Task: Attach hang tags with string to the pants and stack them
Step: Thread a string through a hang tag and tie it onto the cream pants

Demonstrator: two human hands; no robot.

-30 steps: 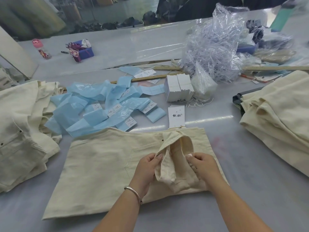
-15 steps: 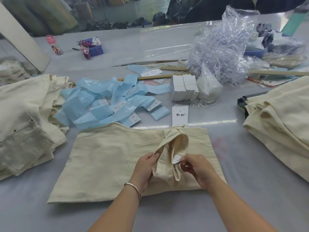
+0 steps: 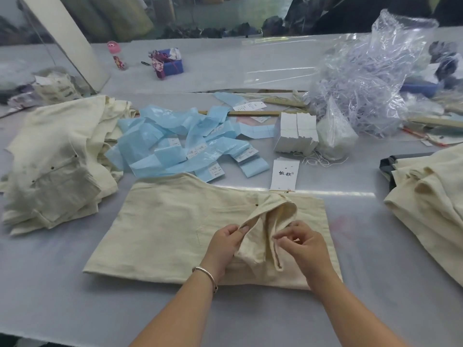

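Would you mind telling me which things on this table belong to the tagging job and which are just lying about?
Job:
folded pants
hang tag
block of tags
string
stack on the left
pile on the right

Lying about:
blue plastic sleeves
clear plastic heap
purple box
small bottle

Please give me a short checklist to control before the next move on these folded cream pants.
1. Left hand pinches the pulled-out pocket lining: ok.
2. Right hand holds something: cannot tell.
3. White hang tag with black print lies at the waistband of the folded cream pants: ok.
4. String tied to the pants: cannot tell.
5. Pocket lining back inside: not ok.
6. Cream pants pile on the left ready for stacking: ok.
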